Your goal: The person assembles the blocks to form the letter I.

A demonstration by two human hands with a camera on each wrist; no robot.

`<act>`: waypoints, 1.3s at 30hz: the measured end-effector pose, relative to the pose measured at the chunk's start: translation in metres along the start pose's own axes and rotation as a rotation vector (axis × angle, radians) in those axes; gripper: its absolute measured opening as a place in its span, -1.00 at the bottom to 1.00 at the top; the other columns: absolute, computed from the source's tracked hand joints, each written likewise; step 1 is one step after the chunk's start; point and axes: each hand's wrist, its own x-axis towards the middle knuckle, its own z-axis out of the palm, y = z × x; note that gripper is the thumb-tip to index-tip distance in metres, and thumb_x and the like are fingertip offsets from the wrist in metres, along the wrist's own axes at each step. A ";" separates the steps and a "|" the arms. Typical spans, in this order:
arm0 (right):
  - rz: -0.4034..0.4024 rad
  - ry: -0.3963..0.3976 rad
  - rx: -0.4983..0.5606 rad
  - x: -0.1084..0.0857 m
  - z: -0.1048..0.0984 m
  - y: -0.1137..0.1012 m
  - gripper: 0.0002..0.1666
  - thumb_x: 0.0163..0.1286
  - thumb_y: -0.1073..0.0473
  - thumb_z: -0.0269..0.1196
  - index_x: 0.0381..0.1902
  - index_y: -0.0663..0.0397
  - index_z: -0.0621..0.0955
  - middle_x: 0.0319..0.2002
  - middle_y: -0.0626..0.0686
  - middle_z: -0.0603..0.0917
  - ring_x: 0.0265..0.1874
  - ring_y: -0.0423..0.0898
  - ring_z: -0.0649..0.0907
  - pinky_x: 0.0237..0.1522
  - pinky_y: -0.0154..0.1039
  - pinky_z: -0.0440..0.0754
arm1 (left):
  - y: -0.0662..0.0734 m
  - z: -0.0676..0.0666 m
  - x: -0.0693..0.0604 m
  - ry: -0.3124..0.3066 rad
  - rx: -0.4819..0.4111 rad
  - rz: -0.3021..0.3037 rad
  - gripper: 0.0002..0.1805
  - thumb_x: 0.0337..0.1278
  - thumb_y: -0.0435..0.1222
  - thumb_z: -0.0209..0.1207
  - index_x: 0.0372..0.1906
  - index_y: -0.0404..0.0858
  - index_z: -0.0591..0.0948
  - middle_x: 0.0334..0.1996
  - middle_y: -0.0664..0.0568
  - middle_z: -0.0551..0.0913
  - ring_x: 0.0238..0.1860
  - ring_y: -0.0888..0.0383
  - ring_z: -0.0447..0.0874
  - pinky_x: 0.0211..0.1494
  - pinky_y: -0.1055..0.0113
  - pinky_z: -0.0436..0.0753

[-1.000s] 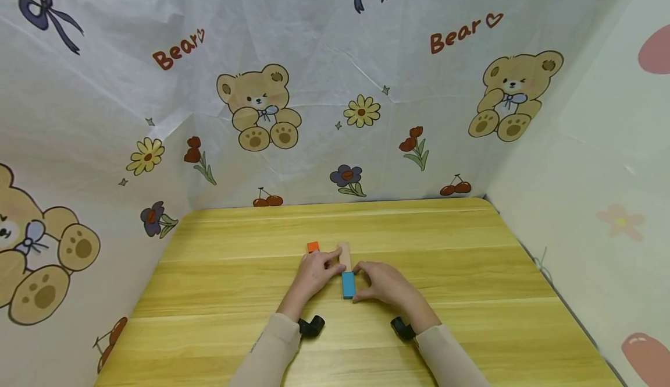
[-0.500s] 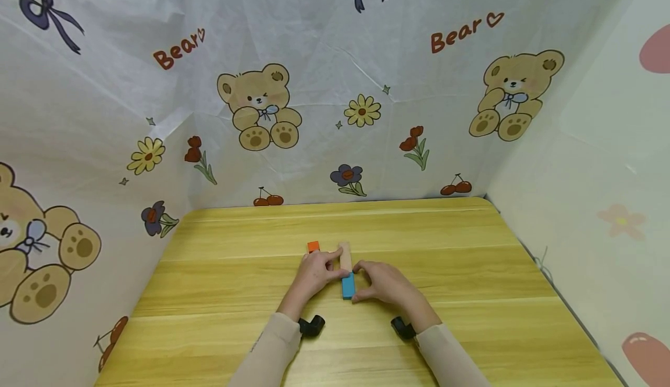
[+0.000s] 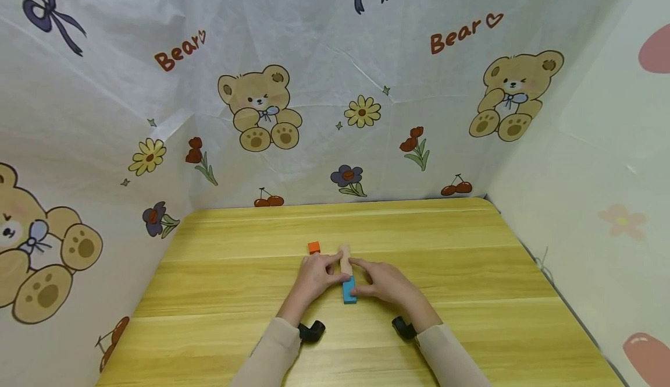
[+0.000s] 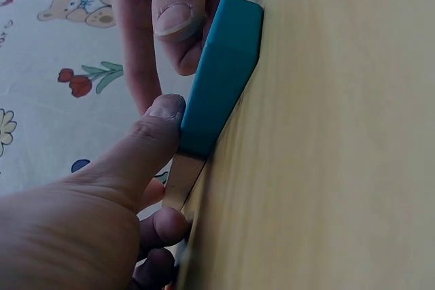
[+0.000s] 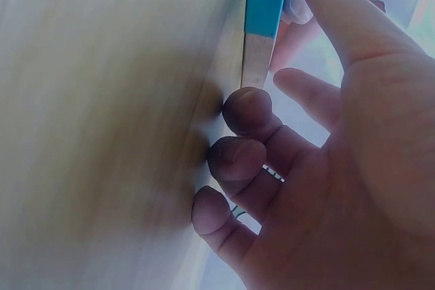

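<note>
A blue block (image 3: 349,291) and a plain wooden block (image 3: 346,266) lie end to end on the table, the blue one nearer to me. My left hand (image 3: 314,276) comes from the left, its thumb touching the blue block near the joint and its index finger on the wooden block. My right hand (image 3: 385,282) lies opposite, thumb on the blue block (image 4: 221,76), index finger against the wooden block. Its other fingertips (image 5: 234,159) rest near the tabletop in the right wrist view. Beyond the left hand sits an orange block (image 3: 313,247), partly hidden.
The wood-grain table (image 3: 471,294) extends around both hands. A white cloth (image 3: 324,38) printed with bears and flowers hangs behind and to the left, and a pale patterned wall (image 3: 591,189) stands on the right. Black wrist cameras (image 3: 312,332) sit at both cuffs.
Both blocks have slid slightly toward me. My right thumb and index finger have moved left from the blue block's edge onto the blocks; my left thumb has shifted onto the joint.
</note>
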 end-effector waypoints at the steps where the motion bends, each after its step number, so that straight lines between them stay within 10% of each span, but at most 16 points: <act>1: -0.003 -0.001 0.000 0.000 0.000 0.000 -0.04 0.37 -0.35 0.40 0.60 -0.15 0.43 -0.53 -0.15 0.43 -0.59 -0.25 0.30 -0.46 -0.32 0.24 | 0.000 0.000 -0.001 0.002 0.003 0.003 -0.21 0.09 0.20 0.45 0.41 -0.04 0.63 -0.69 0.27 0.45 -0.52 0.28 0.25 -0.15 0.29 0.19; 39: -0.042 0.009 -0.092 -0.001 0.001 -0.003 -0.12 0.37 -0.32 0.41 0.56 -0.22 0.49 -0.51 -0.15 0.43 -0.54 -0.24 0.33 -0.41 -0.31 0.28 | -0.007 0.010 -0.011 0.118 -0.025 0.058 -0.29 0.08 0.19 0.46 0.32 0.00 0.72 -0.62 0.33 0.41 -0.51 0.36 0.25 -0.13 0.30 0.27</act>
